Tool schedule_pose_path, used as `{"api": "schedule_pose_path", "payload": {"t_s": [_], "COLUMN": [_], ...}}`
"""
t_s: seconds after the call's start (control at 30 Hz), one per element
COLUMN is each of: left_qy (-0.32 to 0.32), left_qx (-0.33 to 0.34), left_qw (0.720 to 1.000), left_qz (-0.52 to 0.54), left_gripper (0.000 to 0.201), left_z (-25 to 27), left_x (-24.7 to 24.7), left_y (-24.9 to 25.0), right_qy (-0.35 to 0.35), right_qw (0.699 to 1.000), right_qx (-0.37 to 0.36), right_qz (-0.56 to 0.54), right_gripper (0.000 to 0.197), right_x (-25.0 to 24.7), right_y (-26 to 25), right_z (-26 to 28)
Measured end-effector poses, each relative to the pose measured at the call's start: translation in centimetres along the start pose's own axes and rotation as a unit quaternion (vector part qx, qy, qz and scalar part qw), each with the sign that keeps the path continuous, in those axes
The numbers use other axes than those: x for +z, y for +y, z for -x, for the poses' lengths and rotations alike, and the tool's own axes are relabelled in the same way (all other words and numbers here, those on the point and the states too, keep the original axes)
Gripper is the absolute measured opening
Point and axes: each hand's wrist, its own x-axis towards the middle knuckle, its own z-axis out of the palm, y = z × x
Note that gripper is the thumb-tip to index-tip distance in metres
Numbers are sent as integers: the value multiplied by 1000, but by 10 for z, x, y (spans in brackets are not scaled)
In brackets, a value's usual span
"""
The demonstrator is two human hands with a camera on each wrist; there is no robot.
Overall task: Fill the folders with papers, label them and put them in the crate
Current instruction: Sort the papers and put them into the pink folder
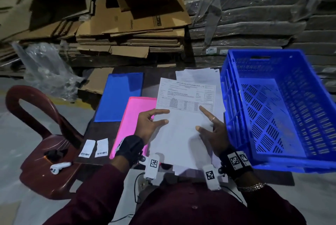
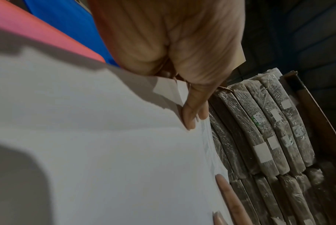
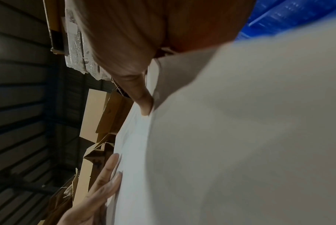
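I hold a sheaf of white papers (image 1: 183,130) over the table; its top sheet is a printed form. My left hand (image 1: 163,116) grips the left edge, thumb and a finger on top. My right hand (image 1: 200,118) pinches the right side, with a ringed finger and the thumb on the sheet. The left wrist view shows my left hand (image 2: 192,118) pinching the papers (image 2: 105,152); the right wrist view shows my right thumb (image 3: 144,105) pressed on them. A pink folder (image 1: 131,115) lies partly under the sheaf, a blue folder (image 1: 120,95) behind it. Two barcode labels (image 1: 94,148) lie at the left. The blue crate (image 1: 272,159) stands empty at the right.
More loose sheets (image 1: 196,74) lie behind the sheaf. A dark red plastic chair (image 1: 36,152) at the left carries a small white device (image 1: 60,166). Flattened cardboard (image 1: 127,34) and plastic-wrapped stacks (image 1: 254,15) are piled behind the table (image 1: 94,134).
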Motion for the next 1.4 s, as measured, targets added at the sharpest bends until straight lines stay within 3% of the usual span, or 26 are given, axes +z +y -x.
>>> {"api": "schedule_pose_path", "payload": {"t_s": [0.17, 0.37, 0.43, 0.53, 0.67, 0.77, 0.8, 0.83, 0.9, 1.03, 1.1, 1.2, 1.27, 1.33, 1.4], "left_qy": [-21, 0, -7, -57, -92, -87, -84, -78, -55, 20, 61, 116, 136, 145, 149], "left_qx": [-12, -97, -118, -148, -167, -178, -185, -191, -190, -168, -147, -112, -105, -106, -95], "left_qw": [998, 990, 957, 876, 828, 817, 816, 815, 824, 897, 908, 911, 922, 926, 929], "left_qz": [-52, -105, -265, -456, -527, -541, -542, -542, -532, -408, -386, -380, -347, -333, -324], "left_gripper": [35, 48, 51, 73, 84, 139, 142, 131, 91, 35, 16, 16, 4, 19, 15], "left_z": [-1, 0, 5, 17, 28, 29, 30, 31, 33, 35, 37, 40, 43, 45, 48], "left_x": [-15, -48, -56, -54, -34, -27, -24, -22, -20, -29, -32, -36, -40, -43, -43], "left_y": [-9, -44, -56, -78, -91, -98, -99, -98, -97, -97, -91, -88, -91, -95, -94], "right_qy": [0, 54, 73, 73, 90, 90, 88, 87, 89, 87, 68, 27, 17, 11, 13], "right_qw": [1000, 996, 993, 990, 987, 986, 985, 984, 983, 985, 988, 992, 990, 986, 981], "right_qx": [-3, 71, 70, 50, 74, 62, 58, 53, 55, 50, 58, 92, 127, 164, 195], "right_qz": [15, 18, 60, 108, 107, 125, 135, 146, 150, 144, 123, 86, 61, 28, -11], "right_gripper": [67, 69, 69, 73, 72, 72, 72, 71, 71, 70, 69, 70, 72, 74, 75], "right_x": [5, -2, -7, -14, -20, -22, -23, -22, -22, -24, -25, -22, -19, -15, -11], "right_y": [-9, 6, 12, 20, 28, 28, 29, 28, 26, 23, 26, 31, 36, 42, 48], "right_z": [-10, -16, -15, -14, -9, -6, -7, -7, -6, -7, -8, -8, -8, -8, -6]}}
